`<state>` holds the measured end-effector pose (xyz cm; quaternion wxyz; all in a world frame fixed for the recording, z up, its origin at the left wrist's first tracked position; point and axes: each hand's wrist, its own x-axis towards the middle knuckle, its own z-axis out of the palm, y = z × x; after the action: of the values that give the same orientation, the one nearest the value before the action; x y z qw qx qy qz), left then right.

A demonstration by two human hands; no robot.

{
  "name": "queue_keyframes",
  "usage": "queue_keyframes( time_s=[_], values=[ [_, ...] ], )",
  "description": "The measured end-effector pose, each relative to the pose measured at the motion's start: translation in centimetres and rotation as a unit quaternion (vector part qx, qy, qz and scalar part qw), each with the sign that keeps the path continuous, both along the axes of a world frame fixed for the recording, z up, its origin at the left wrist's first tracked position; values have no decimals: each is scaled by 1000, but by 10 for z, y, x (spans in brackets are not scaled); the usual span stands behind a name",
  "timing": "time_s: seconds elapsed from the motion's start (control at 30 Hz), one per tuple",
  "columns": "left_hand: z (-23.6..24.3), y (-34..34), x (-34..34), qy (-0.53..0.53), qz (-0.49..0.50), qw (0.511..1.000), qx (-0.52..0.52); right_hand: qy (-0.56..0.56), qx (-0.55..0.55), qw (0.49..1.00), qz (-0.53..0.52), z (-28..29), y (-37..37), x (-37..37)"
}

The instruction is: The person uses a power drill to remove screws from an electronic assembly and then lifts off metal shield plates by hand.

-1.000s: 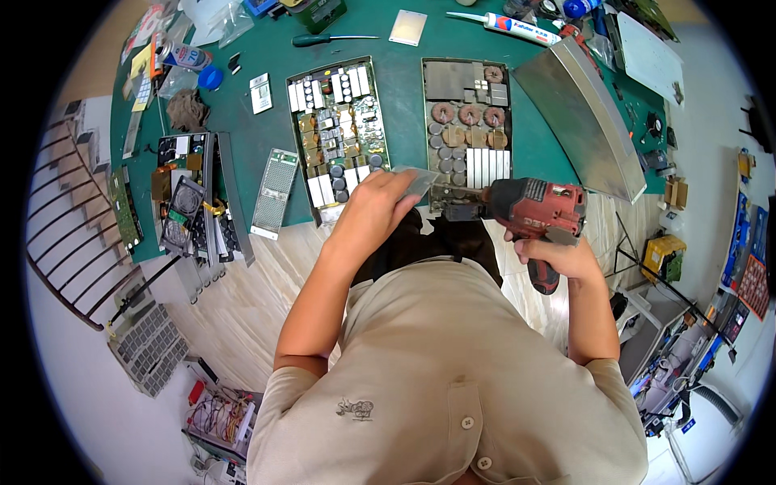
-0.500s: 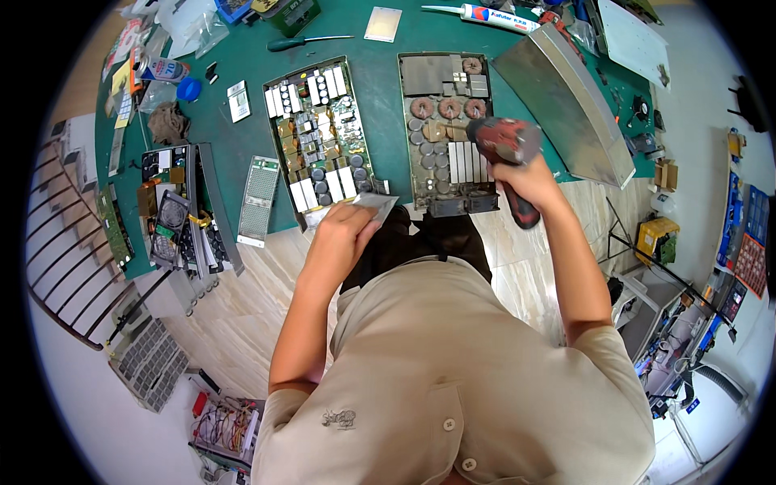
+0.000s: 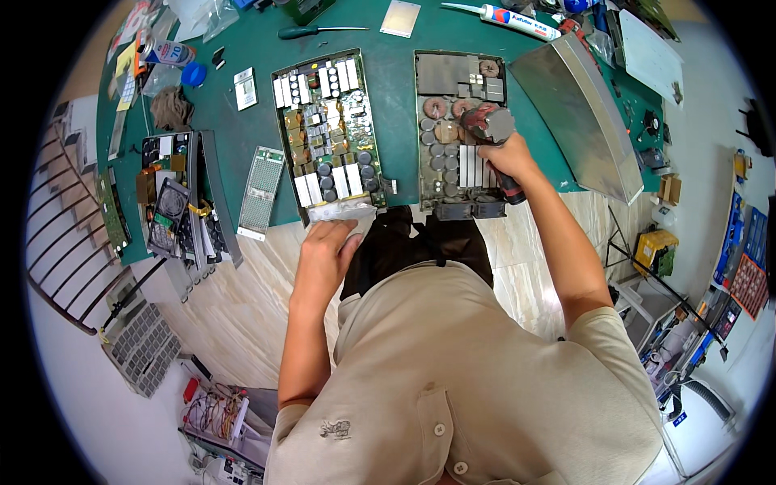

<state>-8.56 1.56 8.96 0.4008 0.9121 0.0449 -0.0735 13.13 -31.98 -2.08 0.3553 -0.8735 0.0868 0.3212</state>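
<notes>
My right hand (image 3: 515,158) is wrapped round the grip of a red and black cordless drill (image 3: 488,125), held over the right-hand power supply board (image 3: 436,174). The drill hides part of that board, and I cannot make out its bit. My left hand (image 3: 322,255) is at the near end of the left-hand power supply board (image 3: 327,133). Its fingertips meet the edge of a small, clear plastic bag (image 3: 343,211) lying there, with the thumb apart from the fingers. Both boards carry capacitors and pale heatsinks in shallow metal trays.
A bent sheet-metal cover (image 3: 578,121) stands at the right of the green bench mat (image 3: 394,105). Left of the boards lie a perforated metal panel (image 3: 261,192) and an opened unit with a fan (image 3: 171,212). A screwdriver (image 3: 319,31) and a sealant tube (image 3: 517,22) lie at the back.
My left hand has lowered the plastic bag leftward onto the board's near end, and its thumb has come away. The drill has shifted slightly over the right board. The whole view has moved a little.
</notes>
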Motion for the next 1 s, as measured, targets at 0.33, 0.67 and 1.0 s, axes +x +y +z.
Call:
queue_keyframes(
  time_s=[0.33, 0.67, 1.0],
  values=[
    [-1, 0, 3, 4, -5, 1000, 2, -21, -1, 1000, 3, 1, -1, -1],
    [-2, 2, 1, 0, -11, 1000, 11, -9, 13, 1000, -16, -2, -1, -3],
    [-2, -3, 4, -9, -11, 1000, -10, -103, -62, 977, 179, 26, 28, 24]
  ],
)
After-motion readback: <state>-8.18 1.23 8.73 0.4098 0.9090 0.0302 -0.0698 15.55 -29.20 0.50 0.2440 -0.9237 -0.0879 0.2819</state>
